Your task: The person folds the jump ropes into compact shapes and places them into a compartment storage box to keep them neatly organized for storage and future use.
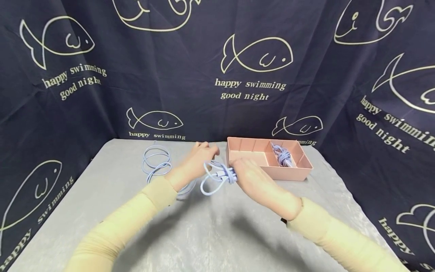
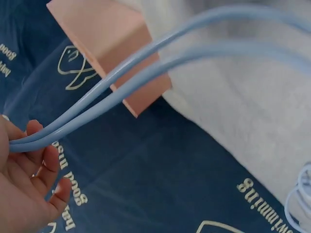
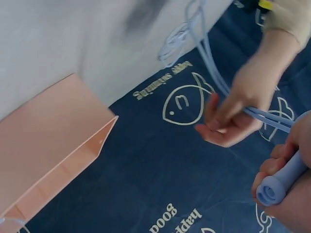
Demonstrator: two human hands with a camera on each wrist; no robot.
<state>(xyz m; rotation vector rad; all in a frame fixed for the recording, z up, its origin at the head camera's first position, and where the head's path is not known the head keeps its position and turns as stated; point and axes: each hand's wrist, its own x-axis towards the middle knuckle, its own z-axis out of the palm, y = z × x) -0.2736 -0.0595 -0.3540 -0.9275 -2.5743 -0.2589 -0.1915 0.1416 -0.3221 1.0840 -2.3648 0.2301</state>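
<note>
My right hand (image 1: 255, 181) grips a light blue jump rope, with a bundle of its cord (image 1: 231, 175) and loose loops showing on the hand's left side. A hollow-ended blue handle (image 3: 272, 191) sticks out of that grip in the right wrist view. Beside it, my left hand (image 1: 200, 158) has two strands of cord (image 2: 112, 92) running between thumb and curled fingers. From there the strands run down toward loose loops (image 1: 156, 166) lying on the left of the table. Part of the cord is hidden behind the left wrist.
A pink divided box (image 1: 285, 173) stands at the back right, just behind my right hand. Its right compartment holds a wound blue rope (image 1: 283, 155). The grey-covered table (image 1: 204, 241) ends at a dark blue fish-print curtain (image 1: 204, 68).
</note>
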